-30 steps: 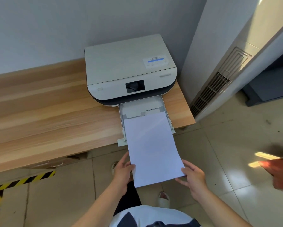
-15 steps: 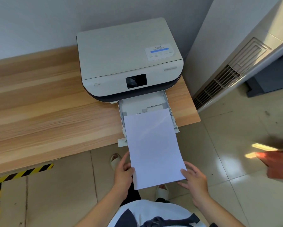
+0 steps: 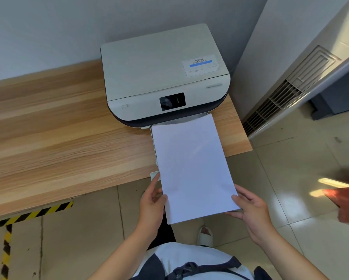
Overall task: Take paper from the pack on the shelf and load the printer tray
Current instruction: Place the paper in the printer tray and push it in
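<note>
The left fingers (image 3: 156, 179) lie straight along the left long edge of a thin stack of white rectangular paper sheets (image 3: 191, 168). The thumb is bent onto the top face near the near-left corner, so the left hand (image 3: 151, 203) pinches the stack from that side. The right fingers (image 3: 242, 192) curl round the near-right corner, thumb above and the others below, and the right hand (image 3: 252, 211) grips the stack there. The stack's far end reaches the front slot of a white and dark-grey plastic printer (image 3: 163, 77). Its near end juts out past the counter's front edge, above the floor. It covers nearly all of the pull-out white plastic printer tray (image 3: 153, 175), of which only the thin left wall and near-left corner show. Whether the sheets rest flat in the tray or are held just over it cannot be told. The printer stands at the far right corner of a light wooden counter (image 3: 58, 138), against a grey wall. It has a small dark screen (image 3: 172, 101) on its front and a white label (image 3: 200, 65) on the lid. Beige glossy floor tiles (image 3: 290, 158) carry yellow-and-black striped tape (image 3: 32, 214) below the counter's front edge. A white louvred vent grille (image 3: 280, 98) stands right of the counter. A blurred red-orange shape (image 3: 347, 205) shows at the right border.
</note>
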The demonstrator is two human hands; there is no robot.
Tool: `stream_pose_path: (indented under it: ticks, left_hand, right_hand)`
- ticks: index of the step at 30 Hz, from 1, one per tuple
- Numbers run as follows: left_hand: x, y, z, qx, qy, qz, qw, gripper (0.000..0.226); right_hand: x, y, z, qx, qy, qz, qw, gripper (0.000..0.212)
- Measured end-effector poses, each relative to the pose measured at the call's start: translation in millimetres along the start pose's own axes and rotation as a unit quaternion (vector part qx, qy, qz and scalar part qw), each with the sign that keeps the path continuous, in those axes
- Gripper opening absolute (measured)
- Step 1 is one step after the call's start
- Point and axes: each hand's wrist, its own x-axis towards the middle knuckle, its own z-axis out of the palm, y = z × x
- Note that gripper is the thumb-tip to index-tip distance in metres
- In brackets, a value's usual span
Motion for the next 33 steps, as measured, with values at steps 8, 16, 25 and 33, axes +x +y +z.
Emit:
stream_pose_path:
  ticks: [8, 16, 25, 33]
  left_hand:
    - [21, 15, 3, 0.034, -0.098, -0.139, 0.985, 0.075]
    - [22, 14, -3, 0.037, -0.117, -0.162, 0.979, 0.086]
    - [39, 49, -15, 0.042, -0.19, -0.189, 0.963, 0.089]
    - [65, 74, -20, 0.001, -0.168, -0.174, 0.97, 0.072]
  right_hand:
    - [34, -4, 12, -0.045, 0.016, 0.066, 0.997, 0.032]
    - [23, -8, 24, -0.04, 0.055, 0.072, 0.995, 0.033]
    - [26, -26, 53, -0.034, 0.095, 0.067, 0.993, 0.037]
    - [57, -50, 82, -0.013, 0.095, 0.075, 0.993, 0.041]
